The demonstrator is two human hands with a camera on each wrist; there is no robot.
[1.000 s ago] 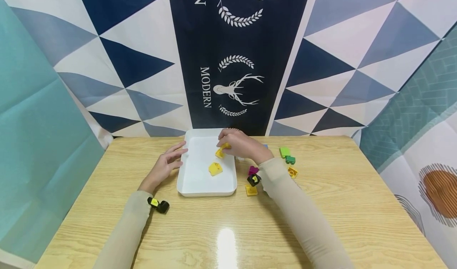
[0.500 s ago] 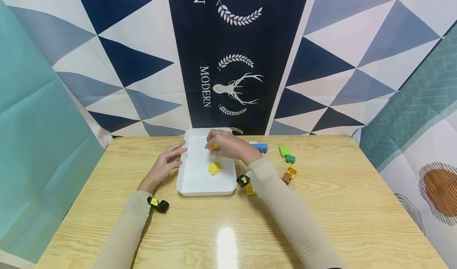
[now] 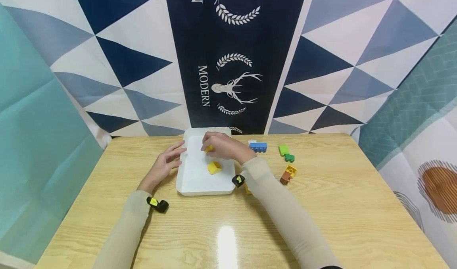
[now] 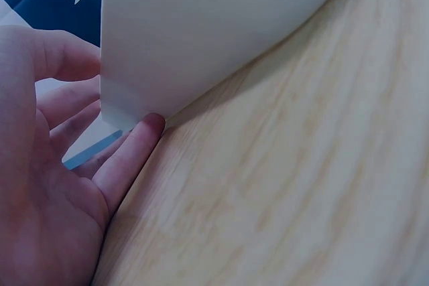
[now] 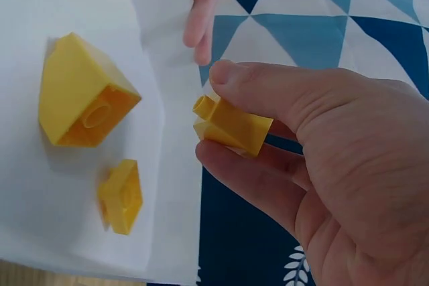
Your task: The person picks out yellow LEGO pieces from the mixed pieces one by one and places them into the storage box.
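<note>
Pinching a yellow brick (image 5: pixel 234 125) above the white tray (image 3: pixel 201 183), the right hand (image 3: pixel 226 146) had its grip brick-narrow; a loosened pinch could have dropped it. The left hand (image 3: pixel 163 166), fingers spread, touched the tray.

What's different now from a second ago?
The right hand moved left over the white tray, with a small yellow brick pinched in its fingers. The blue brick, mostly hidden at first, shows now. The left hand stayed at the tray's left side, and the big yellow block stayed inside.
</note>
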